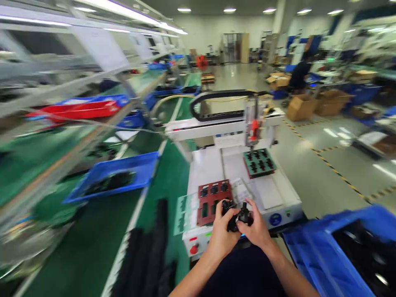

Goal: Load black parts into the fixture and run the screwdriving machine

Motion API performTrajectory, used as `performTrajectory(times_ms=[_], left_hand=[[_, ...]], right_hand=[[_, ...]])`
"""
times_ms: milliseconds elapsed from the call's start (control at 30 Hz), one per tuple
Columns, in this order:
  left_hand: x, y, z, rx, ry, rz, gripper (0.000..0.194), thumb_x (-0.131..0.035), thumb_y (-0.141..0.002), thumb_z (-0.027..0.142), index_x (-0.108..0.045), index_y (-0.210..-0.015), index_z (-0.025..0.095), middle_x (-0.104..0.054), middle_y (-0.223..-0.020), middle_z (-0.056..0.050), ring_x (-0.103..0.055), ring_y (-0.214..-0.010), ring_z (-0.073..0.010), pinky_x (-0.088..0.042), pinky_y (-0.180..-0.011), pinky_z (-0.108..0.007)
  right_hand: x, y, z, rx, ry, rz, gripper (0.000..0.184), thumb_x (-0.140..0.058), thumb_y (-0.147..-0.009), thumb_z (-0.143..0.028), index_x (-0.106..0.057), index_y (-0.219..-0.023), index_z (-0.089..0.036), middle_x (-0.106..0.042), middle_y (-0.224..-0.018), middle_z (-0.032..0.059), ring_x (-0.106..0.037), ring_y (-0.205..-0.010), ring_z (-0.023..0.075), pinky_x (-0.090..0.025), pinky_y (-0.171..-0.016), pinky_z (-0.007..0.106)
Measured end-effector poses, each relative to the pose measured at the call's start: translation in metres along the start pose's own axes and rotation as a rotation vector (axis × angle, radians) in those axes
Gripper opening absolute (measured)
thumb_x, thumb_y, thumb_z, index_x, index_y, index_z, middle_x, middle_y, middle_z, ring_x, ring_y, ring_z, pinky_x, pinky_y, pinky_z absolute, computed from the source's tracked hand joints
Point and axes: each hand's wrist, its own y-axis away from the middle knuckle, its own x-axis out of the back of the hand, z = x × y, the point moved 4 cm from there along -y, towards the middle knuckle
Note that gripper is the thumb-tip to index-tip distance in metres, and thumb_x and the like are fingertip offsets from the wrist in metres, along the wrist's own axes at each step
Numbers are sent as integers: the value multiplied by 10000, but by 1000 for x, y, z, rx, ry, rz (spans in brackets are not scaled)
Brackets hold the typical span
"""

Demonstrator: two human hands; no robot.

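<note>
Close together in front of a white bench machine (210,163), both of my hands have their fingers closed on small black parts. My left hand (223,231) grips a black plastic part (230,222). In my right hand (256,227) is another black part (244,214) with a short knob on top. Just behind my left hand lies a red-brown fixture tray (202,216) with several black parts in its back row and open slots in front. A green fixture (260,163) full of black parts sits under the machine's red-tipped tool head (254,130).
A blue tray (148,163) of dark parts lies on the green conveyor (102,235) at left. Blue bins (306,247) stand at lower right. Black strips (161,231) lie left of the machine, near its red button (194,248). A person (299,76) is far back.
</note>
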Motion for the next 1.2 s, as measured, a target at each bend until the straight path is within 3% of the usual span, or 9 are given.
performTrajectory(times_ms=[200, 400, 500, 600, 667, 733, 867, 1033, 1200], left_hand=[[-128, -37, 57, -134, 305, -575, 643, -977, -567, 374, -770, -1170, 290, -633, -1203, -93, -610, -1185, -303, -512, -1079, -497], [-299, -20, 132, -139, 546, -1009, 630, -992, -519, 431, -801, -1089, 242, -697, -1048, -56, -659, -977, -243, -538, -994, -442], [-367, -2, 153, -169, 545, -1061, 818, -1015, -467, 366, -759, -1236, 251, -646, -1291, -127, -610, -1227, -339, -447, -1150, -557], [-395, 14, 157, -136, 607, -1132, 997, -997, -504, 286, -630, -1430, 257, -364, -1639, -197, -351, -1525, -422, -359, -1222, -617], [-385, 16, 146, -94, 682, -1135, 854, -928, -637, 319, -623, -1433, 260, -283, -1692, -186, -354, -1536, -402, -439, -1174, -584], [-353, 9, 121, -57, 724, -1082, 577, -817, -782, 401, -690, -1320, 234, -510, -1538, -190, -597, -1332, -333, -582, -1007, -489], [-260, -19, 40, 112, 590, -978, 369, -725, -859, 515, -706, -966, 162, -677, -740, -31, -603, -596, -132, -489, -520, -238], [-134, -20, -58, 319, 415, -793, 436, -832, -745, 532, -678, -871, 144, -594, -652, 15, -491, -523, -90, -372, -449, -204], [-52, 14, -107, 468, 504, -563, 480, -832, -758, 578, -658, -913, 158, -573, -660, 27, -494, -566, -83, -363, -491, -194]], right_hand=[[144, 67, 19, 2, 76, 636, 905, -722, -840, -446, -272, -1589, -211, -729, -1148, 91, -710, -1007, 244, -589, -930, 410], [297, 172, 38, -356, 356, 1241, 1255, -734, -767, -718, -90, -1659, -115, -733, -1180, 209, -713, -1079, 376, -543, -972, 523], [333, 202, 39, -282, 292, 1364, 1245, -666, -819, -732, 8, -1656, -103, -732, -1189, 198, -726, -1002, 327, -560, -931, 485], [329, 220, 30, -82, 201, 1585, 1063, -651, -872, -676, -136, -1640, -153, -724, -1194, 161, -709, -1004, 271, -561, -928, 442], [307, 217, 22, 55, 170, 1675, 913, -670, -901, -600, -263, -1599, -174, -732, -1125, 128, -696, -1004, 242, -550, -938, 413], [277, 192, 18, 148, 161, 1622, 778, -677, -927, -518, -348, -1553, -194, -731, -1048, 91, -692, -953, 210, -547, -921, 378], [197, 85, 27, 180, 150, 1054, 572, -613, -972, -420, -435, -1481, -227, -733, -994, 56, -687, -838, 176, -571, -832, 336], [58, -59, 56, 215, 197, 268, 755, -644, -886, -230, -332, -1571, -286, -752, -1149, 57, -680, -852, 179, -575, -846, 353], [-46, -145, 74, 283, 273, -8, 960, -706, -808, -158, -233, -1631, -307, -671, -1373, 83, -642, -1089, 217, -484, -1094, 454]])
